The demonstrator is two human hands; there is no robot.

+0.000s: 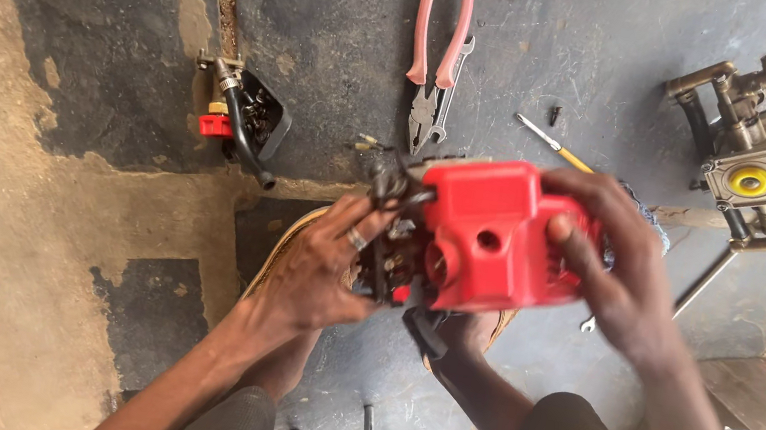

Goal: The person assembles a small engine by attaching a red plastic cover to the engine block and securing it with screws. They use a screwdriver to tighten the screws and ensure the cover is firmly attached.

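The red engine cover (491, 236) is held tight between the left hand (320, 266) and right hand (622, 271); pliers (440, 47) lie beyond.

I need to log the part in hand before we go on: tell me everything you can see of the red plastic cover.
The boxy red plastic cover looks like smooth moulded plastic with rounded corners, a small round hole near the middle of its face and a larger round recess at lower left. It sits on a dark, grimy small engine assembly, held above the grey concrete floor. The right hand wraps its right side, thumb on its face. The left hand grips the dark parts at its left, fingers spread.
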